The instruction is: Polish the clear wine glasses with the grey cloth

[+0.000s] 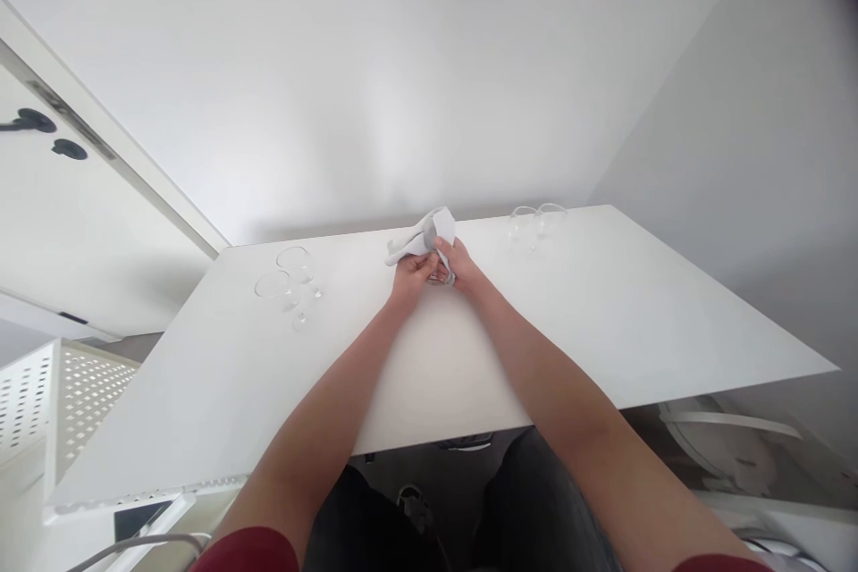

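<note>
A white cloth [416, 241] is bunched up between my two hands, above the middle of the white table [442, 357]. My right hand [462, 263] is closed on the cloth, its thumb pressed against the fabric. My left hand [411, 275] is closed just beside it, its fingers meeting the right hand's. Part of a clear glass [439, 279] shows below the fingers; the cloth and hands hide most of it. To the left stand two clear stemmed glasses, a nearer glass [272, 285] and a farther glass [295, 264].
Two more stemmed glasses [525, 223] stand near the back edge, right of my hands. Behind the table is a white wall [402, 71]. A door with a black handle [33, 121] is at the left, above a white perforated rack [87, 393].
</note>
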Demonstrator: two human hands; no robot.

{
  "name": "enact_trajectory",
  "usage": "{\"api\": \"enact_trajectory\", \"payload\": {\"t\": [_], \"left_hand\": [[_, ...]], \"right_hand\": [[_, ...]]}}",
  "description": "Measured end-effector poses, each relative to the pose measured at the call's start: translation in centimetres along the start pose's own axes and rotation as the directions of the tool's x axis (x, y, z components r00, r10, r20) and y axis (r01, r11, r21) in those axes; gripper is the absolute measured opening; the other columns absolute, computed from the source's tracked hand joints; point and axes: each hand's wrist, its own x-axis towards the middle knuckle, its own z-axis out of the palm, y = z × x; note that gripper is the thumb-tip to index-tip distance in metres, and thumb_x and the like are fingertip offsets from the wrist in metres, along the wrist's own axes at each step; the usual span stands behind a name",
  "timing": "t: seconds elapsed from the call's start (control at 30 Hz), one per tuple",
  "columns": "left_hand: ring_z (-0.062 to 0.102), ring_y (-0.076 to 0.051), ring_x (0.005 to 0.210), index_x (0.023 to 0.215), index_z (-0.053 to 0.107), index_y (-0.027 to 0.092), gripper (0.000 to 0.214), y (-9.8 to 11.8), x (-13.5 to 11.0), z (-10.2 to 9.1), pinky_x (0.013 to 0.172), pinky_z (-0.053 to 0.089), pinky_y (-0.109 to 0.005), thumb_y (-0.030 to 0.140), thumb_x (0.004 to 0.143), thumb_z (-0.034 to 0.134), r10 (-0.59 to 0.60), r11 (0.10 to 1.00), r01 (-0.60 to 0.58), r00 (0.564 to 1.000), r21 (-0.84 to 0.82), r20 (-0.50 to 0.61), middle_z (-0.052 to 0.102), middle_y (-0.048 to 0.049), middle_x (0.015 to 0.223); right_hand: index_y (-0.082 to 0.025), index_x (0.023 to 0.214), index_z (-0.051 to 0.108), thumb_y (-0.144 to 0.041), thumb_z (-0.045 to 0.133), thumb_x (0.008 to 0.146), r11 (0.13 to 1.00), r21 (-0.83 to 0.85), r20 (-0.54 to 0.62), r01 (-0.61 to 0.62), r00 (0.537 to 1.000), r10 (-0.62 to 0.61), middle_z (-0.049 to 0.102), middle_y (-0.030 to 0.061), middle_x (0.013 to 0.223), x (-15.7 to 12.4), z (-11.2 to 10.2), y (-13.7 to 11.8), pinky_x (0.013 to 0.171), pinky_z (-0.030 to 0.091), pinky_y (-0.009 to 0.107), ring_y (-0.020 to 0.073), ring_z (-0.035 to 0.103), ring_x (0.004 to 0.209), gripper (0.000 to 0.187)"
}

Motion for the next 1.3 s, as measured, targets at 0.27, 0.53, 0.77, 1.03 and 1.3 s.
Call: {"api": "enact_trajectory", "payload": {"t": [0.27,0.53,0.77,1.03,1.3], "left_hand": [[0.069,-0.022,0.081,0.077,0.074,0.014,0.038,-0.4,0.4,-0.3,0.074,0.053,-0.033,0.051,0.074,0.081,0.037,0.995,-0.003,0.935,0.097,-0.353,0.075,-0.0105,0.083],[0.064,-0.017,0.092,0.102,0.064,0.019,0.046,-0.2,0.3,-0.4,0.077,0.049,-0.026,0.049,0.073,0.083,0.146,0.988,-0.11,0.893,0.108,-0.426,0.07,-0.0055,0.104],[0.068,-0.022,0.098,0.119,0.058,0.022,0.065,0.3,0.5,0.2,0.071,0.052,-0.03,0.078,0.092,0.039,-0.012,0.938,-0.062,0.978,-0.342,-0.209,0.071,-0.0111,0.11],[0.067,-0.024,0.113,0.13,0.06,0.028,0.066,1.1,0.1,0.2,0.089,0.055,-0.034,0.077,0.085,0.057,0.054,0.857,-0.125,0.987,-0.5,-0.154,0.071,-0.0089,0.121],[0.069,-0.021,0.101,0.115,0.067,0.024,0.054,0.1,0.7,-0.9,0.086,0.053,-0.033,0.055,0.074,0.083,-0.012,0.915,-0.112,0.953,-0.387,-0.304,0.07,-0.0062,0.108]], "right_hand": [[-0.02,0.084,0.064,-0.067,0.078,0.074,0.99,-0.074,-0.114,0.122,0.985,-0.13,0.066,0.0012,0.071,1.0,0.9,1.2,0.057,0.052,0.027,0.0154,0.062,0.065,0.05],[-0.02,0.084,0.066,-0.072,0.077,0.071,0.997,0.001,-0.239,0.072,0.968,-0.07,0.072,0.0052,0.079,1.1,0.0,0.7,0.063,0.057,0.03,0.0202,0.069,0.074,0.055],[-0.02,0.088,0.064,-0.067,0.085,0.065,0.953,0.095,0.072,-0.287,0.957,0.281,0.07,0.0035,0.074,0.2,0.2,0.9,0.055,0.055,0.031,0.0184,0.064,0.061,0.056],[-0.016,0.076,0.065,-0.065,0.081,0.067,0.976,-0.217,-0.059,-0.022,0.998,0.009,0.062,0.0005,0.067,0.5,0.8,0.9,0.054,0.045,0.026,0.0148,0.055,0.061,0.052],[-0.017,0.074,0.067,-0.053,0.088,0.06,0.962,-0.259,-0.195,0.086,0.971,-0.139,0.063,-0.0006,0.068,0.7,0.8,1.1,0.061,0.046,0.028,0.0156,0.057,0.064,0.044]]}}
